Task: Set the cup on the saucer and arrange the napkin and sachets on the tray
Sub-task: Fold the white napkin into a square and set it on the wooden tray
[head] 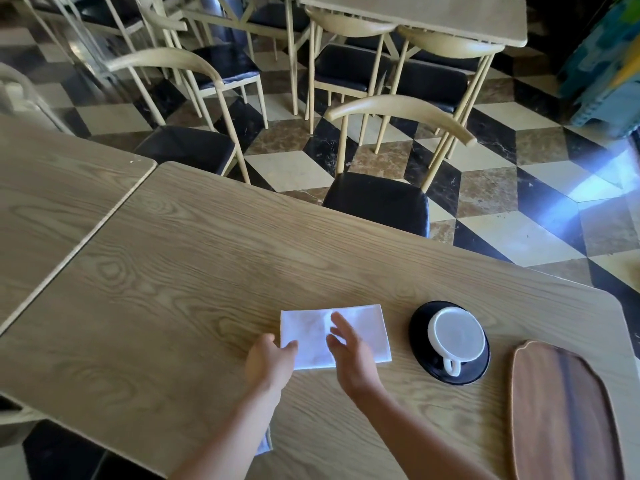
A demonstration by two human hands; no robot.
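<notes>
A folded white napkin (360,332) lies flat on the wooden table (194,271). My left hand (268,362) rests at its near left corner, fingertips touching the edge. My right hand (348,351) hovers over the napkin's middle with fingers spread, holding nothing. To the right, a white cup (456,336) stands on a black saucer (420,327), handle toward me. A brown wooden tray (561,410) lies at the right end of the table. No sachets are in view.
A chair with a black seat (377,202) stands against the table's far edge. A second table (52,188) abuts on the left. More chairs and tables fill the chequered floor behind.
</notes>
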